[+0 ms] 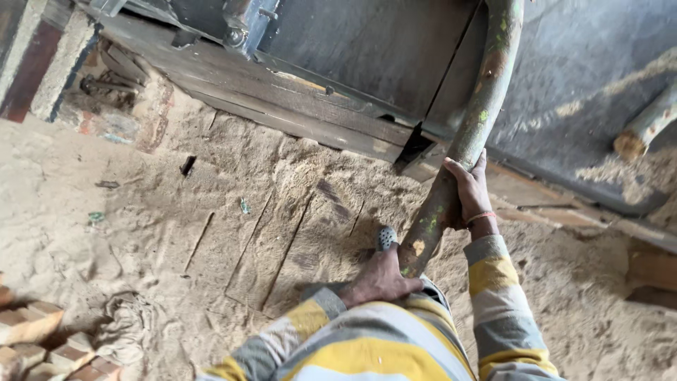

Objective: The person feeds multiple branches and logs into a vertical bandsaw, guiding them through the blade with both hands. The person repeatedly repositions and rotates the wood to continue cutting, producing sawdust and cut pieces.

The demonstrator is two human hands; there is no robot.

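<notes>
A long curved log with greenish mottled bark runs from the top of the head view down to my lap. My right hand grips it partway up, fingers wrapped around the bark. Lower down, my left hand clasps the log's bottom end close to my body. Both arms wear yellow, grey and white striped sleeves. The log's upper part leans over a dark metal machine bed.
Sawdust covers the floor, with wooden planks showing through. A grey shoe tip pokes out by the log. Another cut log lies at the right on the machine. Bricks and a rag sit at bottom left.
</notes>
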